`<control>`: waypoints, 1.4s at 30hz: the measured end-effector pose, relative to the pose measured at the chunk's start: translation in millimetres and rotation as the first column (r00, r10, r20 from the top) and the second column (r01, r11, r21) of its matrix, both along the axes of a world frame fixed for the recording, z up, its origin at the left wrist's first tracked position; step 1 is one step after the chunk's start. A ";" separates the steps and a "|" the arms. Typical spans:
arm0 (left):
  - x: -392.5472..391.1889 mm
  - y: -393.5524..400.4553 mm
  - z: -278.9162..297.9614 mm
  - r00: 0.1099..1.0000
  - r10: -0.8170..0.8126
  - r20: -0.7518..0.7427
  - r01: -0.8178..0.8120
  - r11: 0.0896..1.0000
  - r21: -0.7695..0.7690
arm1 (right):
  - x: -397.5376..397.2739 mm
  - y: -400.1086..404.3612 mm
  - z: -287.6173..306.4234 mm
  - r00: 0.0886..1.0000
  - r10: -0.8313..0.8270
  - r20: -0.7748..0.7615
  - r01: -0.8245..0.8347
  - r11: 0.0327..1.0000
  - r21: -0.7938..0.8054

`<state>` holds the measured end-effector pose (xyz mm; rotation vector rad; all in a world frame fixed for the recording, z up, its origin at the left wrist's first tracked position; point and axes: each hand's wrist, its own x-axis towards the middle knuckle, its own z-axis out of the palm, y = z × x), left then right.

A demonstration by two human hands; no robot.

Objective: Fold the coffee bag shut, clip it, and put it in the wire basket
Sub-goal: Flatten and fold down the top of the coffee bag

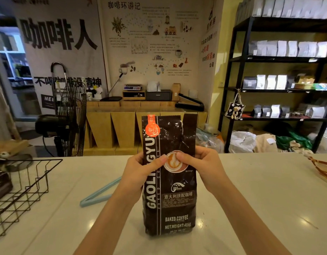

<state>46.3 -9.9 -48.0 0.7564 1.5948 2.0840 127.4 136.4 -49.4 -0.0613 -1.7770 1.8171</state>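
A tall dark brown coffee bag (pixel 170 199) with white and orange print stands upright on the white table (pixel 260 199) in front of me. Its top is unfolded and torn open at the right. My left hand (pixel 140 170) grips the bag's left side at mid height, thumb across the front. My right hand (pixel 201 166) grips the right side, thumb pressed on the cup picture. A long light blue clip (pixel 98 194) lies open on the table, left of the bag and behind my left forearm. The black wire basket (pixel 28 183) sits at the table's left edge.
A dark packet (pixel 0 183) lies inside the basket. An orange patterned bag (pixel 322 168) lies at the table's right edge. Beyond the table stand a fan (pixel 70 116), a wooden counter (pixel 140 126) and black shelves (pixel 280 89) with pouches.
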 end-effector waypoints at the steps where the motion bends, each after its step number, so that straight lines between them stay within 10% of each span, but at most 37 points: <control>1: -0.8 -0.8 0.7 1.000 0.001 0.005 -0.001 1.000 0.000 | 0.3 -1.5 0.4 1.000 0.005 -0.003 -0.005 1.000 -0.006; 24: -5.9 -8.6 16.4 0.996 0.046 -0.075 -0.039 0.995 0.092 | -1.9 -11.5 16.8 0.999 -0.040 -0.036 0.040 0.999 -0.009; 33: -3.9 -16.3 22.5 0.924 0.093 -0.372 -0.039 0.988 0.148 | 8.3 -10.1 21.1 0.974 -0.054 -0.219 0.119 0.948 0.295; 42: -7.4 -19.6 24.1 0.913 0.006 -0.408 -0.032 0.998 -0.057 | 13.3 -2.1 21.7 0.998 -0.047 -0.046 0.061 0.933 0.354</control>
